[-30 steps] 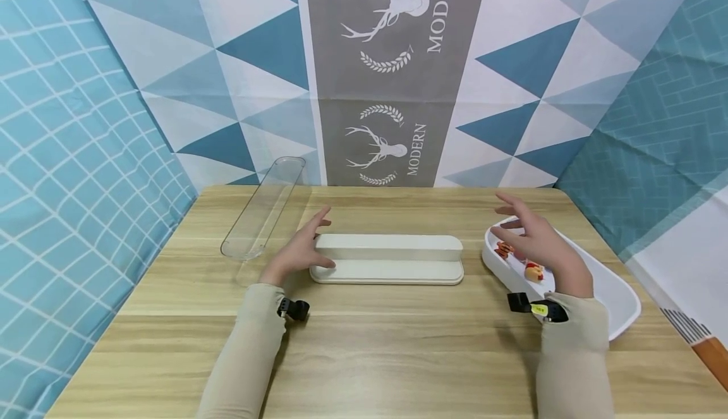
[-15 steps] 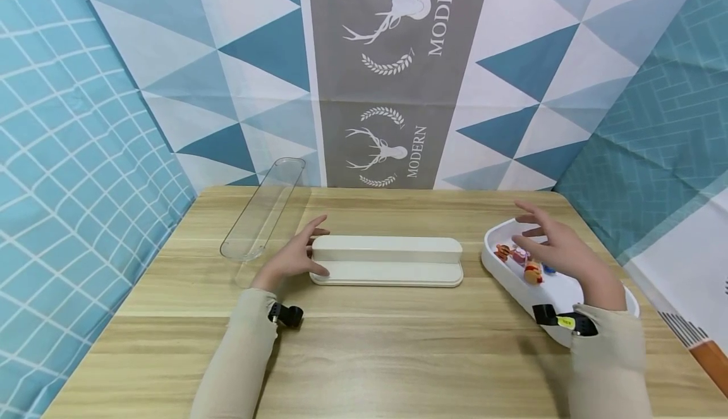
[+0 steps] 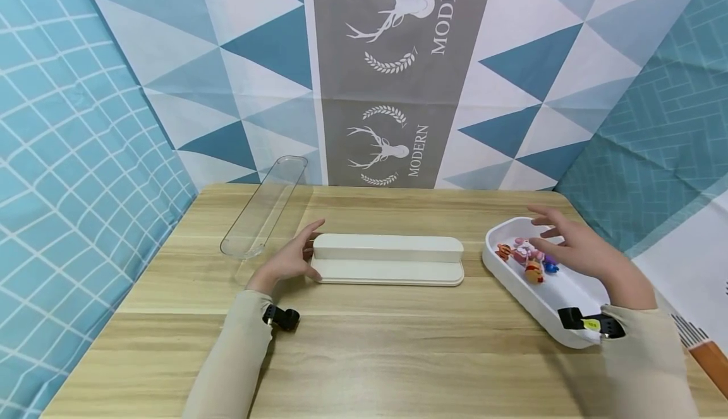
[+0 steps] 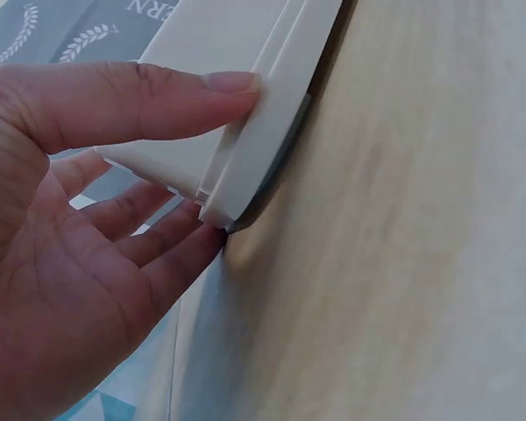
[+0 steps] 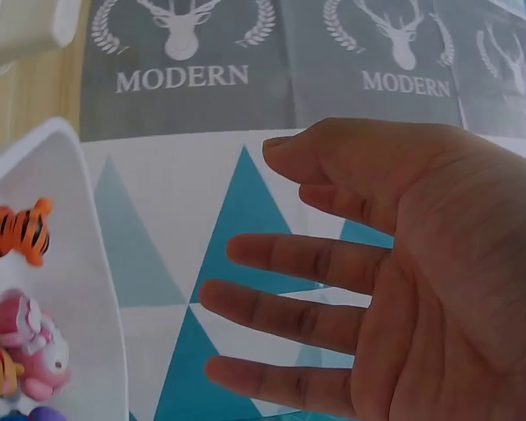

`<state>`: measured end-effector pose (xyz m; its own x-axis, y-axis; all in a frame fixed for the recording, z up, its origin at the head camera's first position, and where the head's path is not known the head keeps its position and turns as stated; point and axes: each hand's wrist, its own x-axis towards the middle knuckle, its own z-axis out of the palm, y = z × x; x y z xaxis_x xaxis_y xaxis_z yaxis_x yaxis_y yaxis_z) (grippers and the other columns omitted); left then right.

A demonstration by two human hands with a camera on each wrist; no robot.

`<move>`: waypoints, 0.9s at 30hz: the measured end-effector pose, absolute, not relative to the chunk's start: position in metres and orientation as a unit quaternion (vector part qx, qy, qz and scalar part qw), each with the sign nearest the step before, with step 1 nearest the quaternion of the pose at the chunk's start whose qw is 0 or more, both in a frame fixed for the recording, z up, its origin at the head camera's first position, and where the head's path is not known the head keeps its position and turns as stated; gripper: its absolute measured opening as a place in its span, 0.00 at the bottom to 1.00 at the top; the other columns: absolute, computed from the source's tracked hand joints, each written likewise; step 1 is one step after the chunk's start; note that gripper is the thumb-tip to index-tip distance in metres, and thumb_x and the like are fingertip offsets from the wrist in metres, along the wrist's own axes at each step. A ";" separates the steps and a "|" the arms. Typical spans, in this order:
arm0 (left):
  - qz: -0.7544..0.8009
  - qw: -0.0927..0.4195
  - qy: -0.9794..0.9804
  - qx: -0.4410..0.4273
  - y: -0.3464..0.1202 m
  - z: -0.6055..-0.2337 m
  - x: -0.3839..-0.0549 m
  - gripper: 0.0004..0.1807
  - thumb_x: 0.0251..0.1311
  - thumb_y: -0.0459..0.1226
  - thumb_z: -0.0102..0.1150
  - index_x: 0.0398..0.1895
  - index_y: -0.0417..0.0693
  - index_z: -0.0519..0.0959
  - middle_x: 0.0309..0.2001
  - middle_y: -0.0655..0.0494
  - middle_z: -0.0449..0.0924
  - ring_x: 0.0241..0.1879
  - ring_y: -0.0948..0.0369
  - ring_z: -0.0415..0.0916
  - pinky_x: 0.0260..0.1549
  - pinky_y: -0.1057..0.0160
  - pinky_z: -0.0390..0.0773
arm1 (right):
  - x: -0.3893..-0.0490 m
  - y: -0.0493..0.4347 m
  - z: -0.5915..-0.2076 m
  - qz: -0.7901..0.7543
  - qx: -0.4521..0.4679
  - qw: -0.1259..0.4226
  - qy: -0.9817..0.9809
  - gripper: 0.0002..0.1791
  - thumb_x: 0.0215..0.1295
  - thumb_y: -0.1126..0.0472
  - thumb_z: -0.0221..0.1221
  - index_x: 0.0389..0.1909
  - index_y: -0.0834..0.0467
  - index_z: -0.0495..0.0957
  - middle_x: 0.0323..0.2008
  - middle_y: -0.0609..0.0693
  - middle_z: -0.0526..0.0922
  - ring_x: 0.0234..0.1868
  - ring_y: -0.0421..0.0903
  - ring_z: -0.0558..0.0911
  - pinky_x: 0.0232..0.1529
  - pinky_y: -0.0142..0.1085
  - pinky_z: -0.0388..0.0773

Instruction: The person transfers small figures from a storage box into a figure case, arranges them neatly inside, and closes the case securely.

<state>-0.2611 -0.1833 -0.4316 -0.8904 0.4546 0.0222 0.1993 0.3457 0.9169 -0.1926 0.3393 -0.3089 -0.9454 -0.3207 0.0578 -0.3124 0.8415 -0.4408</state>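
Observation:
A long white stepped display base (image 3: pixel 389 261) lies across the middle of the wooden table. My left hand (image 3: pixel 286 261) grips its left end; in the left wrist view the thumb (image 4: pixel 184 103) lies on the front lip while the other fingers curve around the end and back. Over on the right, my right hand (image 3: pixel 588 248) hovers above a white tray (image 3: pixel 569 324), its fingers spread and nothing in them. Small toy figures sit in that tray: an orange striped tiger (image 5: pixel 17 232), a pink figure (image 5: pixel 44 351), a yellow-and-red bear (image 3: pixel 533 272) and a blue figure (image 3: pixel 550 265).
A clear plastic long box (image 3: pixel 264 210) stands on the table's left, behind the left hand. Patterned cloth (image 3: pixel 392 78) hangs along the back edge and both sides. At the far right a white cloth (image 3: pixel 694 267) with a striped border lies beside the table.
My right hand has moved right over the tray, uncovering more of the toy figures. My left hand has shifted slightly left, its thumb now at the base's left end.

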 end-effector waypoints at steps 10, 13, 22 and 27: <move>0.556 0.128 0.797 0.198 -0.185 -0.438 -0.260 0.69 0.33 0.15 0.71 0.80 0.43 0.41 0.71 0.27 0.53 0.72 0.37 0.50 0.71 0.43 0.51 | -0.198 0.348 -0.311 -0.210 -0.182 0.037 0.960 0.34 0.70 0.61 0.59 0.71 0.67 0.57 0.58 0.73 0.73 0.54 0.70 0.76 0.48 0.61 0.79; 0.558 0.131 0.796 0.194 -0.184 -0.438 -0.261 0.69 0.33 0.15 0.71 0.80 0.42 0.40 0.70 0.26 0.54 0.71 0.37 0.52 0.71 0.43 0.52 | -0.202 0.351 -0.313 -0.195 -0.179 0.050 0.963 0.34 0.70 0.60 0.60 0.69 0.69 0.58 0.57 0.74 0.73 0.53 0.70 0.77 0.47 0.60 0.80; 0.570 0.150 0.789 0.176 -0.184 -0.439 -0.260 0.69 0.34 0.16 0.71 0.80 0.42 0.40 0.72 0.25 0.48 0.73 0.37 0.46 0.72 0.45 0.50 | -0.216 0.356 -0.321 -0.136 -0.181 0.076 0.971 0.33 0.65 0.58 0.64 0.66 0.67 0.63 0.52 0.71 0.76 0.49 0.67 0.79 0.42 0.57 0.82; 0.569 0.154 0.789 0.175 -0.184 -0.440 -0.262 0.68 0.36 0.16 0.70 0.80 0.41 0.39 0.73 0.26 0.45 0.74 0.37 0.44 0.72 0.46 0.49 | -0.223 0.356 -0.324 -0.115 -0.195 0.077 0.971 0.31 0.64 0.59 0.65 0.64 0.67 0.66 0.53 0.70 0.76 0.49 0.66 0.78 0.47 0.60 0.80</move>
